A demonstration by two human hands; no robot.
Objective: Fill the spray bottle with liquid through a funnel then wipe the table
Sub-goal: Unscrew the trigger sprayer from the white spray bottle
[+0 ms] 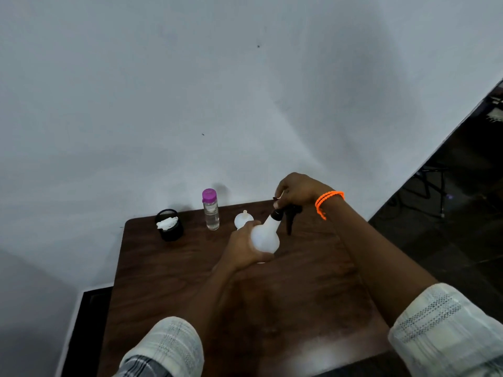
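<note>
White spray bottle [265,238] gripped by left hand [243,247], tilted.
Black spray head [285,212] grasped by right hand [295,190]; funnel [243,219] just behind bottle.

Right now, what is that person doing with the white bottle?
A person is working on the white spray bottle over a brown table. The left hand holds its body, tilted, and the right hand grips the black sprayer top. The funnel and the purple-capped bottle of clear liquid wait behind.

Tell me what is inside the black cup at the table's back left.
A crumpled white cloth fills the black cup, poking above its rim. Anything beneath it is covered.
</note>
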